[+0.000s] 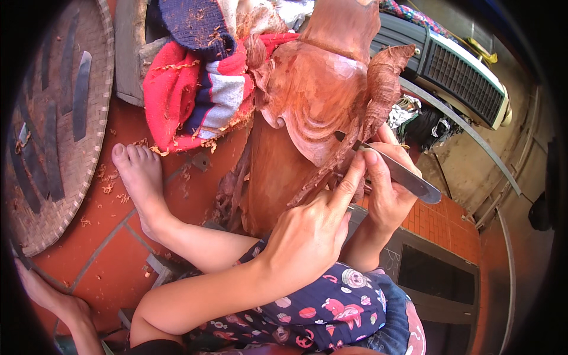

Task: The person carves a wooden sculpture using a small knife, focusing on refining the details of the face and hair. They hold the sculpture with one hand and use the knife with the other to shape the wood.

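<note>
A large reddish-brown wood carving (319,83) with wavy, drapery-like folds stands between my legs. My right hand (393,180) is closed round a flat steel carving chisel (414,182). Its broad rounded end sticks out to the right past my fingers, and the narrow dark tip rests at the carving's folded edge. My left hand (310,231) reaches over from the lower left. Its index fingertip presses on the chisel beside my right thumb, and its other fingers are curled, partly hidden against the wood. A curled, leaf-like carved piece (387,83) rises just above my right hand.
A round woven tray (97,112) at the left holds several flat metal blades (81,97). Red, white and navy knitted cloth (171,94) with wood shavings bunches behind the carving. My bare foot (142,177) rests on red tiles (112,260). A grey vented appliance (461,74) stands at the upper right.
</note>
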Tool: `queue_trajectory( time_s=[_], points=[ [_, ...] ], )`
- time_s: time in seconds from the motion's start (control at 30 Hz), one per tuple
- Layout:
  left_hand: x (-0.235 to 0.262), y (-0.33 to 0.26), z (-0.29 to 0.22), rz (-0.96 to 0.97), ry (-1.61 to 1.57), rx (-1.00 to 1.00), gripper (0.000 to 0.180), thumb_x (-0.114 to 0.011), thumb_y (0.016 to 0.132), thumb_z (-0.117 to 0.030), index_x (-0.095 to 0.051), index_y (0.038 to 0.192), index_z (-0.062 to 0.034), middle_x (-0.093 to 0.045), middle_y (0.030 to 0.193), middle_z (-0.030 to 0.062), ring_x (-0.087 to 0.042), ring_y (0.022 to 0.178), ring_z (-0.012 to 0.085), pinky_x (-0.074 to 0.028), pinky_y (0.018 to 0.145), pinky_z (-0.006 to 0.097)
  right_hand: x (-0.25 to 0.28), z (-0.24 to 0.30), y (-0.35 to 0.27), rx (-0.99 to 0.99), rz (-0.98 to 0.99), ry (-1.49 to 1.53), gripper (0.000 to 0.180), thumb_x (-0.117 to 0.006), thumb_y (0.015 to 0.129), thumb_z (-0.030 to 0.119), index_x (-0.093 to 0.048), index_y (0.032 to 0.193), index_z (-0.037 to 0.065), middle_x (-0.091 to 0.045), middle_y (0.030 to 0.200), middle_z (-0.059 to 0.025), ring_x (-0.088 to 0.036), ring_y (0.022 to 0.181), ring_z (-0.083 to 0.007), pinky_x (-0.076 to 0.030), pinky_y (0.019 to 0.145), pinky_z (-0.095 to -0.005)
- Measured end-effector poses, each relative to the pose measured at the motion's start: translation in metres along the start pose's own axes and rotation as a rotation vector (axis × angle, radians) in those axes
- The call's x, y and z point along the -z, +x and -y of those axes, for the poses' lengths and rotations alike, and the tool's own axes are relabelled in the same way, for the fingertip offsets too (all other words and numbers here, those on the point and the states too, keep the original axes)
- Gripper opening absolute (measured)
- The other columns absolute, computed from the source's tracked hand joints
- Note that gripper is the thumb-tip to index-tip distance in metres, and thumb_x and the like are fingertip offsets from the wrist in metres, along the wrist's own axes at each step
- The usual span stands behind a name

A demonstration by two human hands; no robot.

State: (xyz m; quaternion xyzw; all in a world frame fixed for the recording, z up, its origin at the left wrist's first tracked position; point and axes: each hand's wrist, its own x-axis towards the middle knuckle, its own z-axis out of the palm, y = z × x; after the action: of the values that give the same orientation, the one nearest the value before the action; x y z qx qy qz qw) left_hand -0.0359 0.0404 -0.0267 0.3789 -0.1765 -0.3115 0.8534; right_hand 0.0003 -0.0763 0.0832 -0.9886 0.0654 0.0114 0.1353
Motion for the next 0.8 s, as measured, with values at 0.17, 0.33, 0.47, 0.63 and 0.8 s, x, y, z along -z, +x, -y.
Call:
queue_trajectory(
  time_s=[0.17,0.33,0.47,0.63,0.8],
  points=[
    [0.017,-0.017,-0.023,0.087,0.060,-0.012,0.067,-0.062,0.089,-0.005,-0.036,0.151,0.0019,-0.064,0.122,0.0261,-0.068,0.100,0.0410,-0.056,0.084,0.045,0.016,-0.002,-0.005,-0.053,-0.076,0.331,0.007,-0.065,0.089,-0.004,-0.064,0.095,-0.009,-0.069,0.092,-0.0215,-0.071,0.091,-0.0262,-0.058,0.077,-0.0324],
    [0.006,-0.025,-0.015,-0.080,0.046,-0.358,0.053,-0.068,0.085,-0.008,-0.058,0.136,-0.0020,-0.058,0.139,0.0175,-0.050,0.128,0.0467,-0.043,0.108,0.050,0.012,-0.002,-0.005,-0.117,-0.076,0.468,0.018,-0.067,0.083,-0.014,-0.062,0.098,-0.006,-0.065,0.092,-0.0170,-0.069,0.077,-0.0192,-0.057,0.066,-0.0254],
    [0.008,-0.015,-0.019,0.007,0.119,-0.384,0.062,-0.071,0.084,-0.012,-0.053,0.144,-0.0086,-0.040,0.155,0.0171,-0.028,0.141,0.0573,-0.034,0.114,0.056,0.014,-0.008,0.008,0.090,0.035,0.116,0.020,-0.080,0.067,-0.011,-0.072,0.081,-0.001,-0.073,0.083,-0.0127,-0.071,0.079,-0.0217,-0.059,0.082,-0.0428],
    [0.004,-0.011,-0.013,0.019,0.141,-0.349,0.073,-0.073,0.083,-0.012,-0.045,0.150,-0.0096,-0.032,0.160,0.0167,-0.025,0.143,0.0571,-0.034,0.114,0.056,0.006,-0.018,0.017,0.253,0.077,0.170,0.018,-0.081,0.064,-0.008,-0.073,0.079,-0.002,-0.073,0.079,-0.0131,-0.071,0.074,-0.0209,-0.045,0.105,-0.0575],
    [0.005,-0.012,-0.005,0.038,0.139,-0.331,0.076,-0.074,0.081,-0.010,-0.043,0.151,-0.0097,-0.032,0.160,0.0185,-0.024,0.143,0.0564,-0.033,0.114,0.056,0.007,-0.021,0.016,0.170,0.094,0.218,0.017,-0.079,0.064,-0.012,-0.072,0.078,-0.004,-0.074,0.078,-0.0134,-0.071,0.072,-0.0208,-0.037,0.111,-0.0618]
  ],
)
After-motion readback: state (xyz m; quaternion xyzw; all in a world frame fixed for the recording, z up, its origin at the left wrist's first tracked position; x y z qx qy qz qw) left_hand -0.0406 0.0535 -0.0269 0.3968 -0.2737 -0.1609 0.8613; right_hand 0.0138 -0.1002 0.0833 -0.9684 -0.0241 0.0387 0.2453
